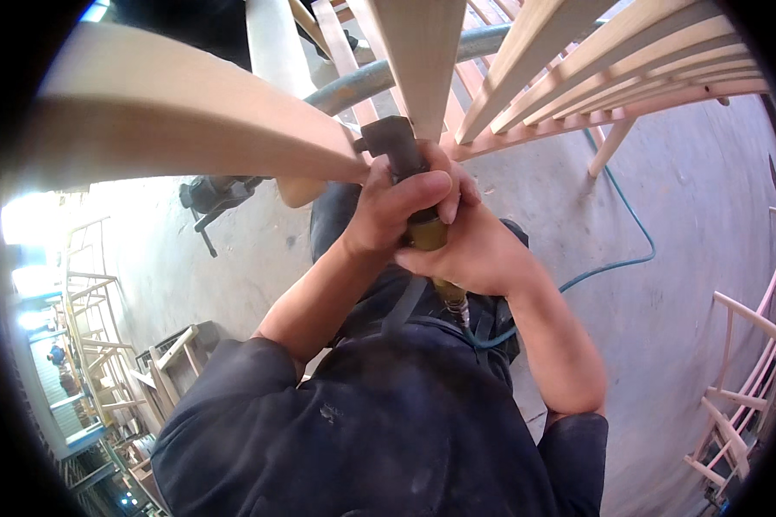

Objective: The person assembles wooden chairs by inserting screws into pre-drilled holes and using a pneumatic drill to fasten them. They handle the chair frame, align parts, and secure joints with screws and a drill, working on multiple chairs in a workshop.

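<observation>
In front of my body I grip an air tool (388, 140) with a black angled head and a yellow-green body. My left hand (379, 211) is closed around its upper part, thumb across the front. Lower down, my right hand (472, 246) wraps the body from the right. The tool's head is against or very close to the end of a thick pale wooden rail (198, 112) on the left; actual contact is hard to tell. Just beyond the head rises a pale upright slat (418, 60). A teal air hose (616, 269) runs from the tool's lower end.
A slatted wooden frame (569, 121) spreads across the far right. Behind the slats passes a grey metal tube (358, 89). Under the left rail is a black clamp-like fixture (218, 196). Wooden frames stand at the left (103, 345) and right (741, 396) edges, on a grey concrete floor (664, 345).
</observation>
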`<state>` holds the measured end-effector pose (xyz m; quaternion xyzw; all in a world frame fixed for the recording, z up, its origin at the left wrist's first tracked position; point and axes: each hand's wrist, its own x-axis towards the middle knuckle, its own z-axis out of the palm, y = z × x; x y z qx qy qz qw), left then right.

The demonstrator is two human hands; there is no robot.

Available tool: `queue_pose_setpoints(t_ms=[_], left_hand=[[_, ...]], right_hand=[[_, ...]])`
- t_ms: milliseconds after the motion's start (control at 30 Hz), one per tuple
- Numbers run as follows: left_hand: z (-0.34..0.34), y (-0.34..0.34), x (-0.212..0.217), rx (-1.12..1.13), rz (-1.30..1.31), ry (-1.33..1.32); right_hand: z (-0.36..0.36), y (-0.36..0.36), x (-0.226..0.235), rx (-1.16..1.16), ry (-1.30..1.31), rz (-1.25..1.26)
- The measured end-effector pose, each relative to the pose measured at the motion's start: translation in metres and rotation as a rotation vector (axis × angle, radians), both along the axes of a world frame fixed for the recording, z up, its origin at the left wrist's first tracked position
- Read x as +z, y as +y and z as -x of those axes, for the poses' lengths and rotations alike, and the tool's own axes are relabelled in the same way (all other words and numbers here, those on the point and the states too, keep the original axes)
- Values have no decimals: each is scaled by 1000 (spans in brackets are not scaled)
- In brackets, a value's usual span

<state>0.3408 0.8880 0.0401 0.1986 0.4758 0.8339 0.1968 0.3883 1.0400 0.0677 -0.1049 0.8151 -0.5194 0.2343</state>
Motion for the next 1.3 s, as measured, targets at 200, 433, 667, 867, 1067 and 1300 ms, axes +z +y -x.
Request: queue_pose_setpoints(t_ms=[200,433,667,867,1067,1300], left_hand=[[0,0,1,-24,-27,4],[-25,-10,11,70,123,78],[-9,-199,140,-594,604,376],[83,-120,176,-456,968,1254],[100,-81,162,-431,1008,1698],[121,-81,144,-534,942,1585]], right_hand=[[-8,3,-7,-98,-85,329],[-9,-7,-9,-100,-55,415],[-5,-3,-20,-118,-195,425],[-9,-7,-15,-115,-154,412],[-7,-7,-4,-76,-254,432],[-6,-5,3,-75,-278,366]])
